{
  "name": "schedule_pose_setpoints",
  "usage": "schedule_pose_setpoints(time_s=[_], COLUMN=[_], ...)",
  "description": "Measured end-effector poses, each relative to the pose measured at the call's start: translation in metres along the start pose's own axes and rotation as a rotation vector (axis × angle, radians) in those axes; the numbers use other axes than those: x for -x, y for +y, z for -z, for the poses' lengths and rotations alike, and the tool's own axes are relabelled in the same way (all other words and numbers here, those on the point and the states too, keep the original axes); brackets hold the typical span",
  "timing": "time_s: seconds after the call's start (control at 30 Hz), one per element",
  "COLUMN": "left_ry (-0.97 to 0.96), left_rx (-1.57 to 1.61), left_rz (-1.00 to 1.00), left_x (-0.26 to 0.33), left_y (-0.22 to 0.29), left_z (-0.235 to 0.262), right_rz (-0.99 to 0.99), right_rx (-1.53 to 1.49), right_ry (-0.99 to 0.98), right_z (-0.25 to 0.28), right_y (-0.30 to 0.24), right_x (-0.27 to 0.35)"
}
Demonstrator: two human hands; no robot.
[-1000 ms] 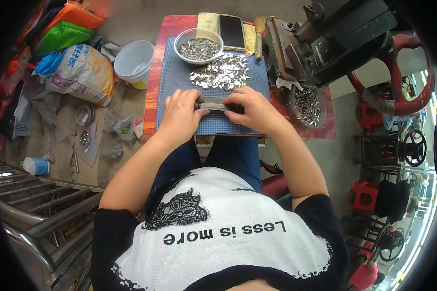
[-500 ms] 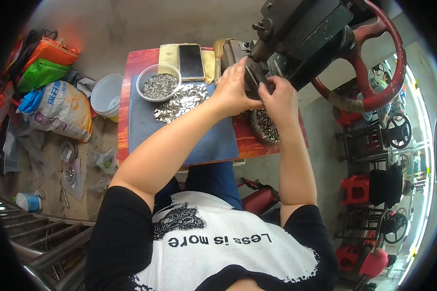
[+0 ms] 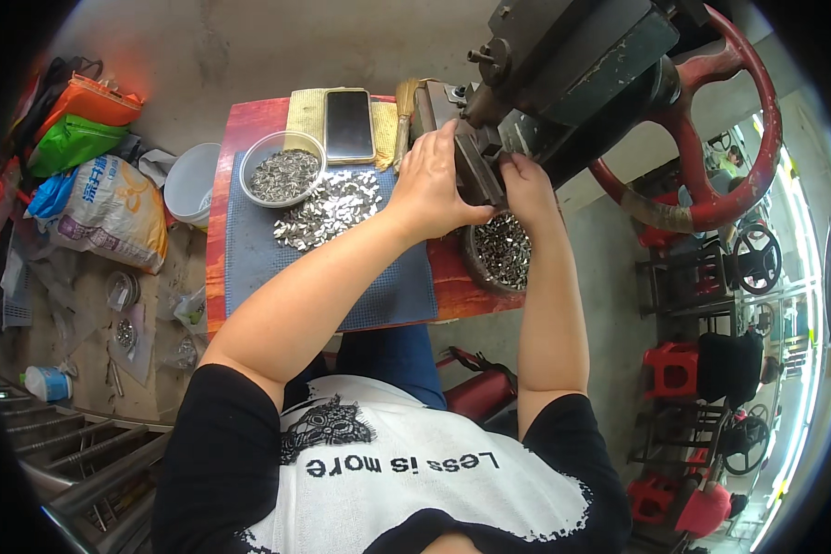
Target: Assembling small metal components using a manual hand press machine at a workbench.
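Note:
My left hand [image 3: 432,187] lies against the near-left side of the hand press [image 3: 563,69], fingers stretched toward its die and thumb spread to the right. At the right of the die block [image 3: 478,171], my right hand [image 3: 530,192] has its fingers bent in together. Their tips are partly hidden, and whatever they pinch is too small to make out. Under the hands stands a round tub of small metal pieces [image 3: 500,251]. Left of my left forearm, a loose heap of shiny metal pieces [image 3: 328,210] lies on a blue mat [image 3: 260,268], beside a clear tub of similar pieces [image 3: 284,175].
A phone [image 3: 349,125] rests on a yellow cloth [image 3: 305,113], with a brush [image 3: 405,106] beside it. The press's red handwheel [image 3: 757,129] is at the right. Left of the red table [image 3: 217,277] are a white bucket [image 3: 191,185] and a large sack [image 3: 111,217].
My right hand has turned and moved in closer to the die, its fingers now more hidden. My left hand stays by the press. The whole view has shifted slightly.

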State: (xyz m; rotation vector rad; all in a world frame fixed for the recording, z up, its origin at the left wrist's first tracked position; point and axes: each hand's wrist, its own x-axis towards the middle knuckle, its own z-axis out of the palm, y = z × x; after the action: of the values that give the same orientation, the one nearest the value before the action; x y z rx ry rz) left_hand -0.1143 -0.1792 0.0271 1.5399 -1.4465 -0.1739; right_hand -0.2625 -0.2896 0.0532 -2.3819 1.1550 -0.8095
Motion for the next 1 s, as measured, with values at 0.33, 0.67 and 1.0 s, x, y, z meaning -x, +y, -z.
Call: schedule_pose_setpoints(time_s=[0.33,0.67,1.0], left_ry=[0.030,0.046,-0.188], left_rx=[-0.011,-0.031,0.001], left_rz=[0.047,0.018,0.060], left_x=[0.002,-0.009,-0.073], left_y=[0.011,-0.002,-0.041], left_z=[0.004,-0.003,-0.001], right_rz=[-0.609,-0.100,-0.187], right_rx=[-0.914,-0.762,-0.473], right_ry=[0.693,1.033,0.770], right_z=[0.022,0.145,0.251], right_y=[0.032,0.102,0.039], right_x=[0.015,0.006,-0.002])
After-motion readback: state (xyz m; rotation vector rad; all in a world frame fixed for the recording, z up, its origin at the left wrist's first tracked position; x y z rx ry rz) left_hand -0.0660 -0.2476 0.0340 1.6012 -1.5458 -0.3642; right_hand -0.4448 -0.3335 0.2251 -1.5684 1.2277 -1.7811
